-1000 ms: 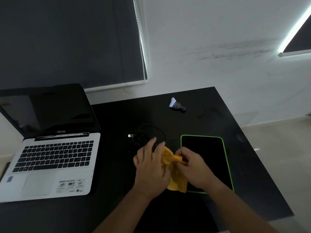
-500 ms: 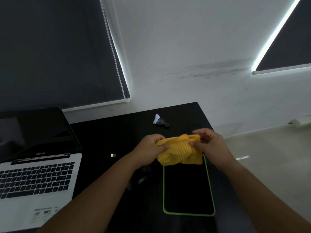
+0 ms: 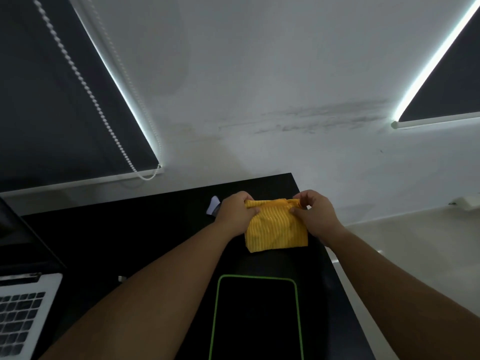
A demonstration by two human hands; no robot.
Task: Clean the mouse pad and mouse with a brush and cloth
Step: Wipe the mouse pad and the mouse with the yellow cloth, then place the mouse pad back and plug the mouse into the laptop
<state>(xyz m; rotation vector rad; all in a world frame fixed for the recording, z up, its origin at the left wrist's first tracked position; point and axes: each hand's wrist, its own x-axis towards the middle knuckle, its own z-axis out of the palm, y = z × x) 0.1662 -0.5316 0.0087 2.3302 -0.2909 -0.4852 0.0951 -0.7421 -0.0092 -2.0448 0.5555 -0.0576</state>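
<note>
1. A black desk [image 3: 155,229] fills the lower half of the frame; its far edge runs below the white wall, and its right edge slants down toward the lower right, with pale floor beyond it.
2. Bare desk surface is seen between the laptop [image 3: 23,307] at the lower left and the mouse pad [image 3: 257,320] at the lower centre, though much of it is crossed by the left forearm.
3. Counted: one yellow cloth [image 3: 275,227], one green-edged mouse pad, one laptop, one brush [image 3: 213,205] partly hidden behind the left hand, two hands. The mouse cannot be made out.
4. The cloth is held up at centre frame, above the far end of the mouse pad, hanging folded from its top edge.
5. The left hand [image 3: 235,214] is pinched closed on the cloth's upper left corner; the right hand [image 3: 315,215] is pinched closed on its upper right corner, bunching the fabric there.
</note>
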